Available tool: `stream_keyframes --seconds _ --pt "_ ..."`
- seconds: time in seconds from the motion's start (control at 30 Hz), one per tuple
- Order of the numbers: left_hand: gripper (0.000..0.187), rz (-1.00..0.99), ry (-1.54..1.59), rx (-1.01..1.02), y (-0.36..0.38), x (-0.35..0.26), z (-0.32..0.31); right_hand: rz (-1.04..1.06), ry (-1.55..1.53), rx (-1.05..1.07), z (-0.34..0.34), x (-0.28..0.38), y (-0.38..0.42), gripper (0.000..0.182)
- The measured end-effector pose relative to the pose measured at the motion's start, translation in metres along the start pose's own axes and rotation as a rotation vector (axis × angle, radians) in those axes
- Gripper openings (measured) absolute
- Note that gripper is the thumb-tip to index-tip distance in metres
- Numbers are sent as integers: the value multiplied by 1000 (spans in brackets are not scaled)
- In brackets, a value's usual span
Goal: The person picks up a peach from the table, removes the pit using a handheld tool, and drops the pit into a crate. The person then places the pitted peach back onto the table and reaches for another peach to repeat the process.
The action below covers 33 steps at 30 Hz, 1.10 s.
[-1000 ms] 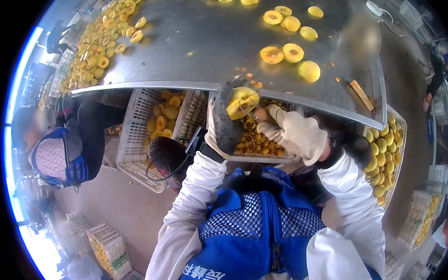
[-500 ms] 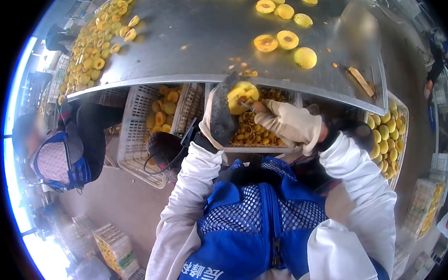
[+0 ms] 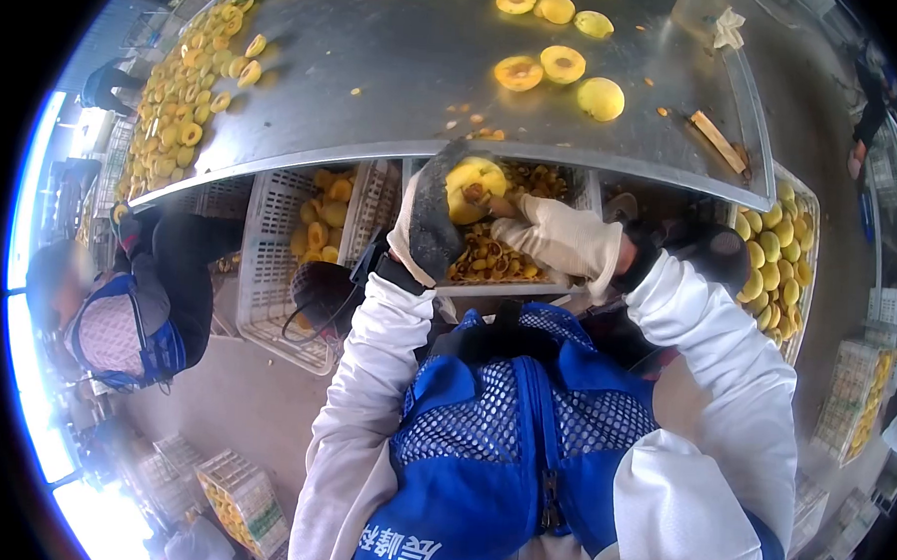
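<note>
My left hand (image 3: 434,219), in a dark-palmed glove, holds a yellow fruit half (image 3: 474,189) at the metal table's front edge. My right hand (image 3: 551,234), in a cream glove, is closed right beside the fruit; its fingertips meet the fruit's right side, and what they grip is too small to make out. Below both hands sits a crate (image 3: 508,289) with yellow-orange fruit scraps. On the metal table (image 3: 397,88) lie several halved fruits (image 3: 562,64) and small orange bits.
A pile of fruit halves (image 3: 175,118) covers the table's left end. A wooden piece (image 3: 718,142) lies near its right corner. White crates of fruit stand below at left (image 3: 270,242) and right (image 3: 808,246). A seated person (image 3: 132,316) is at left.
The view has shifted slightly. My right hand has come closer to the fruit, and the thin tool seen at its fingers before is now hidden. My left hand still holds the fruit.
</note>
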<state>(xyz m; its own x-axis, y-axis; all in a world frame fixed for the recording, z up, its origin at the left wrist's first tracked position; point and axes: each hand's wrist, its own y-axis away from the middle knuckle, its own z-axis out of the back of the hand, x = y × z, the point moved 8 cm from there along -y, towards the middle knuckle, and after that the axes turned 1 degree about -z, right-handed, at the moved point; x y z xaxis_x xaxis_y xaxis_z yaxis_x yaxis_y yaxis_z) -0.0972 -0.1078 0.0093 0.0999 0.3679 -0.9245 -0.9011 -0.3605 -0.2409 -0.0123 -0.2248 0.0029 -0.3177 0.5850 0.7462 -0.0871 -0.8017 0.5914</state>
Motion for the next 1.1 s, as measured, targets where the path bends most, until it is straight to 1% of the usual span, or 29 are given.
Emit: stream_keyframes --seconds 0.03,0.07,0.1,0.17,0.2,0.23,0.27,0.3,0.33,0.37,0.4,0.43,0.47,0.53,0.57,0.6,0.67,0.7,0.73,0.77,0.8,0.83,0.87,0.9,0.93,1.0,1.03,1.1 --pt "79 8 -55 8 -1 -3 0 206 174 -129 1 -9 -16 52" --pt "79 18 -110 16 -1 -4 0 413 348 -256 3 0 -15 59" --pt "79 22 -110 19 0 -3 -2 411 343 -254 3 -6 -19 59" --pt "70 36 156 10 -2 -2 -6 228 543 -225 6 -8 -19 60" --pt "70 29 155 13 -6 2 -5 161 549 -207 8 -5 -15 57" --pt "64 60 199 32 -7 11 -4 162 551 -212 14 7 -5 57" --pt "59 100 244 47 -6 14 -6 101 285 -94 12 11 5 48" --pt "59 105 243 45 -3 12 -4 40 18 26 5 11 9 38" --pt "54 -52 32 79 -3 -13 -4 316 427 -156 3 -18 -26 40" --pt "50 -205 -176 117 -1 -38 -8 315 423 -153 3 -16 -24 40" --pt "52 -165 -341 128 -1 -44 -12 290 586 -149 3 -13 -20 42" --pt "52 -169 -342 132 -4 -45 -12 265 753 -148 5 -10 -18 45" --pt "52 -156 -323 148 -5 -43 -13 264 753 -152 7 -9 -17 45" --pt "53 -142 -303 166 -7 -40 -14 48 183 76 -2 -26 -20 51" --pt "53 -163 -306 142 -8 -41 -11 47 182 78 -3 -27 -18 51" --pt "54 -184 -311 117 -8 -42 -8 64 14 117 -5 -26 -17 51" --pt "55 -164 -287 86 -6 -39 -8 97 -328 200 -12 -22 -10 50" --pt "56 -154 -260 58 -6 -38 -6 98 -329 200 -13 -21 -5 50" --pt "56 -154 -260 60 -9 -28 -4 29 -581 270 -18 -19 6 46" --pt "59 -142 -236 174 -14 -13 -8 -40 -831 338 -24 -18 13 42" --pt "62 -130 -212 287 -14 1 -13 -40 -831 338 -27 -22 11 42" --pt "62 -129 -211 284 -11 -2 -19 5 -934 392 -33 -25 8 41" --pt "49 -113 -176 88 -5 -10 -16 51 -1037 448 -40 -27 4 40" --pt "39 -97 -140 -107 2 -15 -12 50 -1035 450 -46 -33 0 40" --pt "39 -97 -139 -109 7 -19 -23 97 -1101 495 -52 -33 -2 42" --pt "50 -106 300 -326 19 -19 -22 213 -1182 571 -54 -27 1 46" --pt "50 -105 301 -326 21 -19 -23 212 -1183 571 -58 -26 1 46" --pt "63 122 854 -368 25 7 -30 172 -1311 569 -64 -23 0 47"
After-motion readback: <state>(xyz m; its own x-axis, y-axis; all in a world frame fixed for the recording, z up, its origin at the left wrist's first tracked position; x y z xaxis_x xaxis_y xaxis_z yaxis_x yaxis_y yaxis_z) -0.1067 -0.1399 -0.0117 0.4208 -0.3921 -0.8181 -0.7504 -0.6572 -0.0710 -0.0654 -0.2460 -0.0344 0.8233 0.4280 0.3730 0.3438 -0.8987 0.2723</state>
